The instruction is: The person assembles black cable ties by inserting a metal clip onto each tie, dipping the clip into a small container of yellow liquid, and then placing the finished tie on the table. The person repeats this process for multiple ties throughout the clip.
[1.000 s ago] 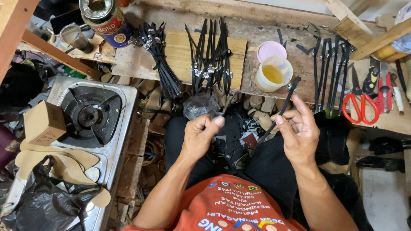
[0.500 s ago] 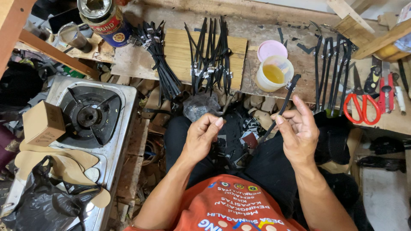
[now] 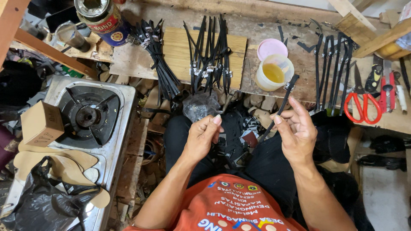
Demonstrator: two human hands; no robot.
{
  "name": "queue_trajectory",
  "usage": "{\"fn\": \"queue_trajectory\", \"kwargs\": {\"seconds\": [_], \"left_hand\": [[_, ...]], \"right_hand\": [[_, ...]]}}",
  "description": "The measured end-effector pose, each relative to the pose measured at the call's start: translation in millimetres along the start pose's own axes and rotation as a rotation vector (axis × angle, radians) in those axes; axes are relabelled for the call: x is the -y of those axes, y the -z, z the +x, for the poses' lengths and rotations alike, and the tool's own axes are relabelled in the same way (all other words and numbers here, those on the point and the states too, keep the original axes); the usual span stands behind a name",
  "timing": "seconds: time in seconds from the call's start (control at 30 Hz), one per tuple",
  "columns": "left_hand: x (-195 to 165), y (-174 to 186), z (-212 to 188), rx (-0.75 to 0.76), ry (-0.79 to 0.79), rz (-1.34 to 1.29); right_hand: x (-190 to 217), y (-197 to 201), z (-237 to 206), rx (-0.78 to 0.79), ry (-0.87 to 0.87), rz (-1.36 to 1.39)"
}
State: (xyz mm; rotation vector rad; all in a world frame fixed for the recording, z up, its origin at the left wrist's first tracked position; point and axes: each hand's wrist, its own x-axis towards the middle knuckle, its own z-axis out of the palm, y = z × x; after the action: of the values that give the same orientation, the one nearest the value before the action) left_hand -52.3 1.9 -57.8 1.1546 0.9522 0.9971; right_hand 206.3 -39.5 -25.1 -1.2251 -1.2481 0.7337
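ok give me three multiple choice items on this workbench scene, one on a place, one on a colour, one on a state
1. Where is the gas stove?
A. to the person's left
B. on the wooden board
C. under the scissors

2. What colour are the handles of the scissors?
A. blue
B. red
C. green

3. What is the right hand doing?
A. resting flat and empty
B. gripping the cup
C. holding a black strap in its fingers

Answers:
1. A, the stove lies beside the left arm, below the bench edge.
2. B, both handle loops are red.
3. C, the strap runs up from the right hand toward the cup of yellow liquid; the left hand is closed nearby, what it holds is unclear.
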Motion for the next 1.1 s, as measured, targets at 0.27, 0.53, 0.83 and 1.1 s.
{"fn": "queue_trajectory", "kwargs": {"seconds": [0.27,0.53,0.83,1.1], "left_hand": [[1.0,0.3,1.6,0.009,0.015,-0.055],[-1.6,-0.8,-0.1,0.006,0.017,-0.043],[-16.6,-19.8,-3.0,0.089,-0.021,0.015],[-42.9,-34.2,-8.8,0.203,-0.229,0.25]], "right_hand": [[2.8,4.9,0.9,-0.046,0.016,0.065],[10.2,4.5,0.8,-0.06,0.021,0.053],[16.2,-10.3,0.4,-0.004,0.054,0.045],[18.4,-26.5,5.2,0.073,-0.025,0.152]]}}
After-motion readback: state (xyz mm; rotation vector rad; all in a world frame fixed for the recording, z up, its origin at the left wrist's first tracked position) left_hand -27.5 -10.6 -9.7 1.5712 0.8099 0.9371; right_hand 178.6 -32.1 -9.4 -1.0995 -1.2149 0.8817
